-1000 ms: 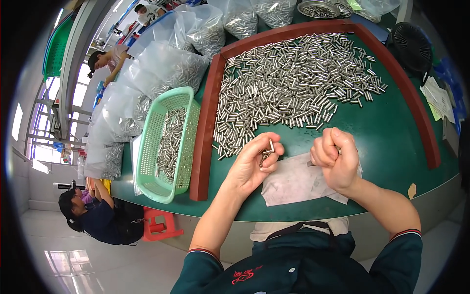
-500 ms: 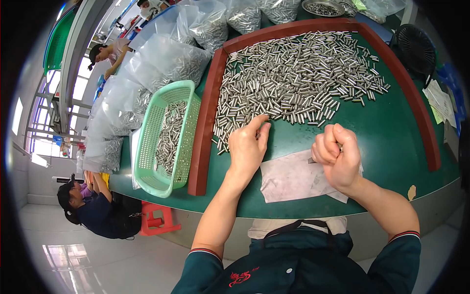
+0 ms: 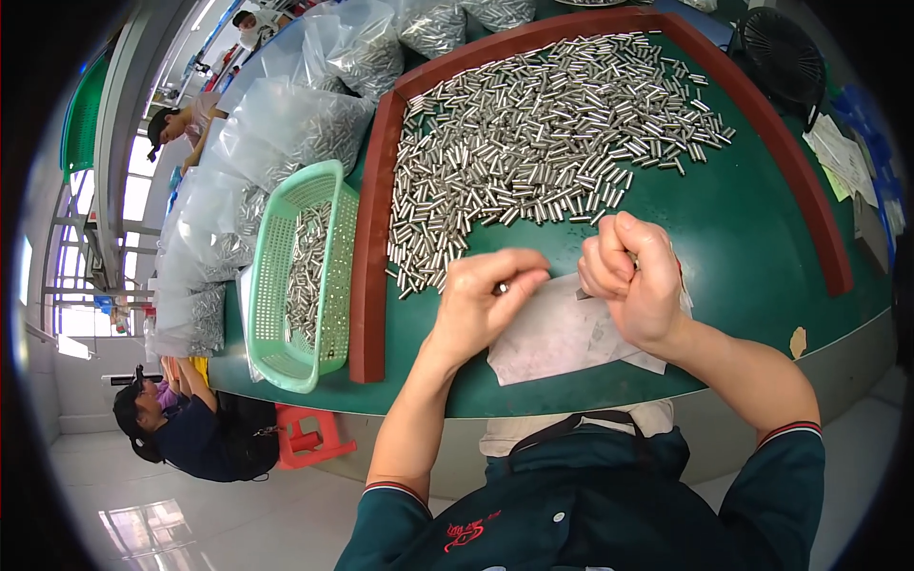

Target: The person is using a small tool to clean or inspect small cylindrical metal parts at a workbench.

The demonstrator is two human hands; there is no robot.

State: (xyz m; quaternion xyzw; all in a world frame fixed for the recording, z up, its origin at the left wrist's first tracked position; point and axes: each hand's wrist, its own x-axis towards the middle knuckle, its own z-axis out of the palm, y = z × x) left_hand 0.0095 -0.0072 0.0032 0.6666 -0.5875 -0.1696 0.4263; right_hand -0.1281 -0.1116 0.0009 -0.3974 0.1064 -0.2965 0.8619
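Observation:
My left hand (image 3: 481, 303) is curled above the near edge of the pile, its thumb and fingers closing together. A small shiny metal end shows inside its curl, apparently a pin. Beside it on the right, my right hand (image 3: 636, 281) is a closed fist over a stained pale cloth (image 3: 538, 344). The grey end of something small sticks out below its fingers; the rest is hidden. Beyond both hands spreads a large pile of short, shiny metal pins (image 3: 533, 143) on the green tabletop (image 3: 724, 276).
Dark red rails (image 3: 373, 257) border the pile on three sides. Left of them stands a green plastic basket (image 3: 335, 314) with pins inside. Clear bags of pins (image 3: 357, 57) line the far left. A black fan (image 3: 783, 62) and papers (image 3: 840, 157) lie right. Co-workers sit left.
My left hand has drawn back from the pile's edge toward my right hand, its fingers curling in. My right hand stays a fist. The whole view has shifted slightly.

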